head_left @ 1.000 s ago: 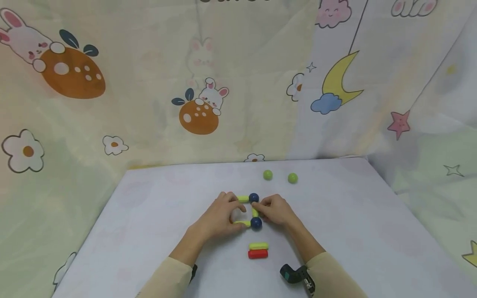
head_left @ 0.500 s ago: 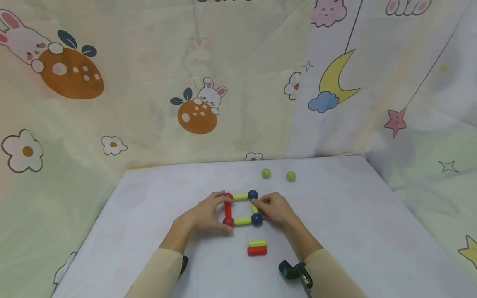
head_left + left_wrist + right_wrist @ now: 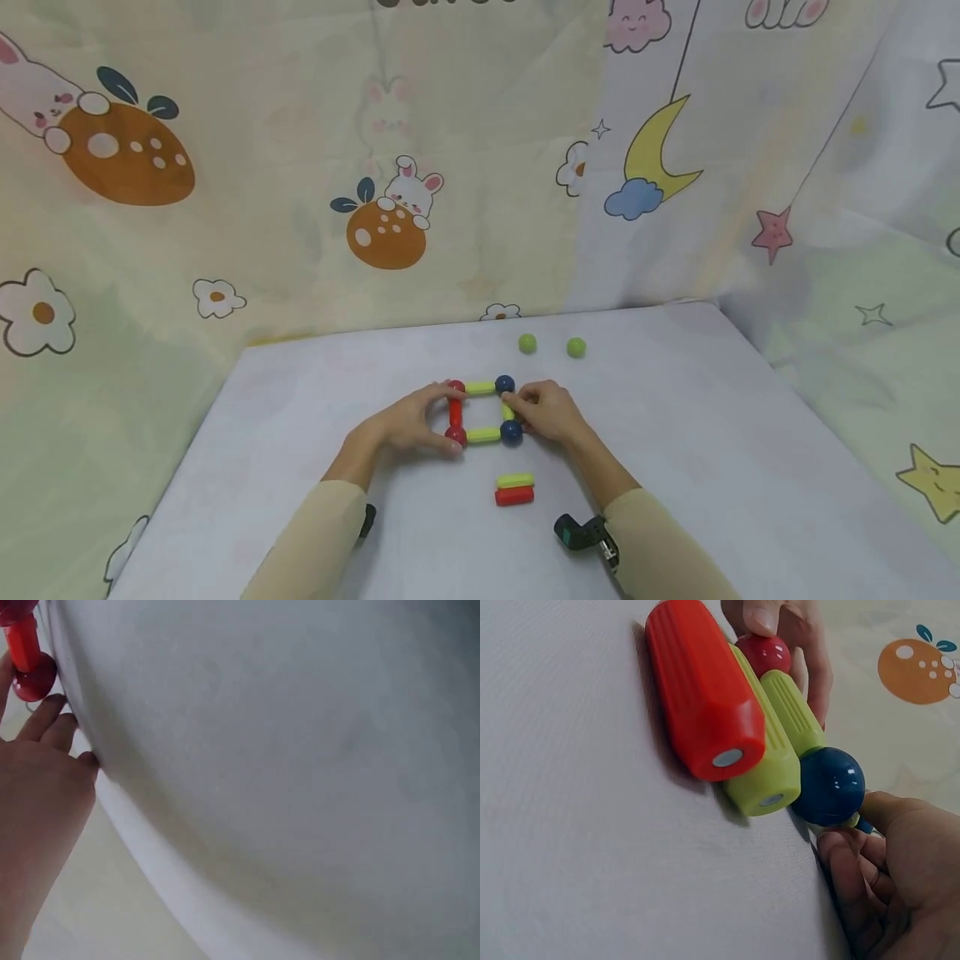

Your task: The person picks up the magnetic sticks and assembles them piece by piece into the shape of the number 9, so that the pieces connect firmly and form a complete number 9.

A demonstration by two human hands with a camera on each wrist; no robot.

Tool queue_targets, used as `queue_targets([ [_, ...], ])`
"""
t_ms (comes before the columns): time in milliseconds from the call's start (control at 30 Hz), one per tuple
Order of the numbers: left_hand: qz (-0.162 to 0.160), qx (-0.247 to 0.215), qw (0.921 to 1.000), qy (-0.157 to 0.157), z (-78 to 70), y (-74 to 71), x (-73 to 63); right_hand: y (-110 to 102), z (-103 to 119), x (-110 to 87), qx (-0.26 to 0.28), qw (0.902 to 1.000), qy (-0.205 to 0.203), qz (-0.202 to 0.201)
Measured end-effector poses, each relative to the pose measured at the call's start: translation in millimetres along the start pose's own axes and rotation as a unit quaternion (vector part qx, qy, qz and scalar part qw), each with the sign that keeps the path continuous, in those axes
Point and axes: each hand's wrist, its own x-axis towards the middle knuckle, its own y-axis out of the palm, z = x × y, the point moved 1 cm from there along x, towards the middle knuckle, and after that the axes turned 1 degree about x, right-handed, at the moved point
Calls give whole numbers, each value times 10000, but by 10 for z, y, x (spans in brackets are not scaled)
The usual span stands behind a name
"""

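Observation:
A square of magnetic rods and balls lies on the table. Its left side is a red rod (image 3: pixel 455 413) between two red balls (image 3: pixel 456 435). Yellow-green rods (image 3: pixel 483 435) run from these to two dark blue balls (image 3: pixel 512 432), and another yellow-green rod (image 3: pixel 508 410) joins the blue ones. My left hand (image 3: pixel 408 421) spans the red side, thumb at the near red ball, fingers at the far one. With thumb and fingertips my right hand (image 3: pixel 553 412) pinches the right-hand rod, partly covering it. In the right wrist view, that hand sits behind a blue ball (image 3: pixel 831 786).
Nearer the body, a loose yellow-green rod (image 3: pixel 515 481) and a loose red rod (image 3: pixel 514 497) lie side by side. Two green balls (image 3: pixel 527 343) (image 3: pixel 576 347) rest near the white table's (image 3: pixel 645 467) back edge. A printed cloth (image 3: pixel 480 208) hangs behind.
My left hand has drawn back leftward from over the square, so its red side now shows. My right hand keeps its pinch on the right-hand rod. The head view has shifted slightly.

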Motion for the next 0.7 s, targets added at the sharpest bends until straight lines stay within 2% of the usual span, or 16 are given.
queue_targets([
  [233, -93, -317, 9994, 123, 61, -28, -16, -30, 54, 50, 70, 9999, -105, 19],
  [433, -78, -688, 9976, -38, 61, 89, 17, -157, -30, -15, 331, 9981, -182, 484],
  [567, -163, -761, 9966, -276, 80, 116, -8, -200, -43, -107, 342, 9929, -569, 986],
  [700, -195, -685, 9972, -249, 78, 72, -20, -230, -14, -216, 80, 9884, -1101, 1039],
])
